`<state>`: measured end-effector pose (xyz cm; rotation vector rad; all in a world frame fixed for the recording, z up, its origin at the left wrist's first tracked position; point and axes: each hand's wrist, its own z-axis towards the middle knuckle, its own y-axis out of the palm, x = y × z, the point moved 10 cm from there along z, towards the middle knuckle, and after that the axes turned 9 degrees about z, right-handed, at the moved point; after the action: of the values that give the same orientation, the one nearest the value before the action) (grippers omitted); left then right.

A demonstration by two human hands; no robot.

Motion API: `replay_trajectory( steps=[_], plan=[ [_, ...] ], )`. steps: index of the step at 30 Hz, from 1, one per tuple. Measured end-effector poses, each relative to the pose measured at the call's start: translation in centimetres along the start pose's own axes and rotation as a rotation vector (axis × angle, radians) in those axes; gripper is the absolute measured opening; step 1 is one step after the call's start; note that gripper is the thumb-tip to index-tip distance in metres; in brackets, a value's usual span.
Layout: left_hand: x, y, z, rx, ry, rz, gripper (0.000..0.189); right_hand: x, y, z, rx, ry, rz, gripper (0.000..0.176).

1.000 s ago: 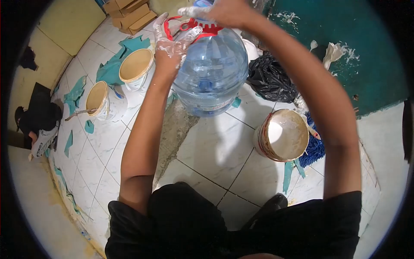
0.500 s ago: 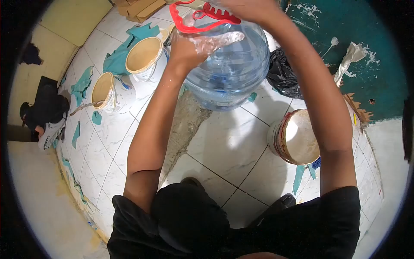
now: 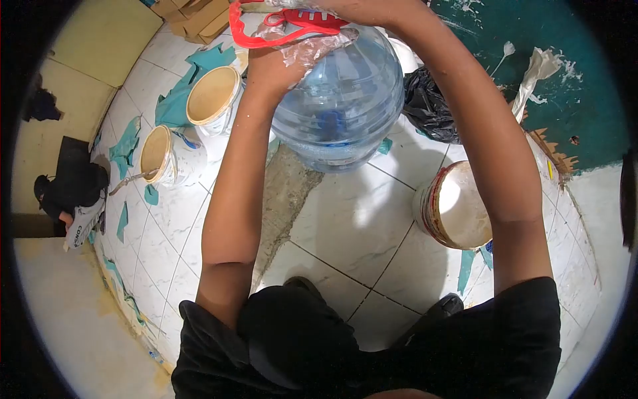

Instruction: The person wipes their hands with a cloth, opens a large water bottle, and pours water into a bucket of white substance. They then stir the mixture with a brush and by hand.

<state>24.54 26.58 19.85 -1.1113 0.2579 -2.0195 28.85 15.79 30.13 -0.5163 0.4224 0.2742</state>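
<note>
A big clear-blue water jug (image 3: 332,110) stands upright on the tiles, a red plastic carrying handle (image 3: 240,33) at its top. My left hand (image 3: 289,61), smeared with white, is curled against the jug's upper part below the handle, thumb lying along the shoulder. Its other fingers are partly hidden by the handle. My right hand (image 3: 345,8) reaches over the top of the jug, beside the red handle. White smears show on it too. The frame's upper edge cuts it off, so its grip cannot be made out.
Two whitish buckets (image 3: 222,123) (image 3: 179,159) stand left, a stick in the nearer one. Another bucket (image 3: 425,206) stands right, below a black plastic bag (image 3: 428,110). Torn green scraps (image 3: 123,219) litter the tiles. A person in black (image 3: 80,176) sits far left. Cardboard (image 3: 203,20) lies behind.
The jug, red handle and both hands sit slightly further left and higher in view. The buckets have shifted a little too, as the camera turned. Both hands remain at the jug's top.
</note>
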Motion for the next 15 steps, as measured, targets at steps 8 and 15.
replay_trajectory(
  steps=[8, 15],
  plan=[
    [0.2, 0.8, 0.8, -0.118, 0.036, 0.003, 0.03, -1.6, -0.5, 0.0, -0.156, 0.006, -0.116, 0.041],
    [-0.2, 0.8, 0.4, -0.076, -0.017, 0.196, 0.045, -1.8, -1.1, -0.4, -0.205, 0.095, -0.059, 0.038]
  ],
)
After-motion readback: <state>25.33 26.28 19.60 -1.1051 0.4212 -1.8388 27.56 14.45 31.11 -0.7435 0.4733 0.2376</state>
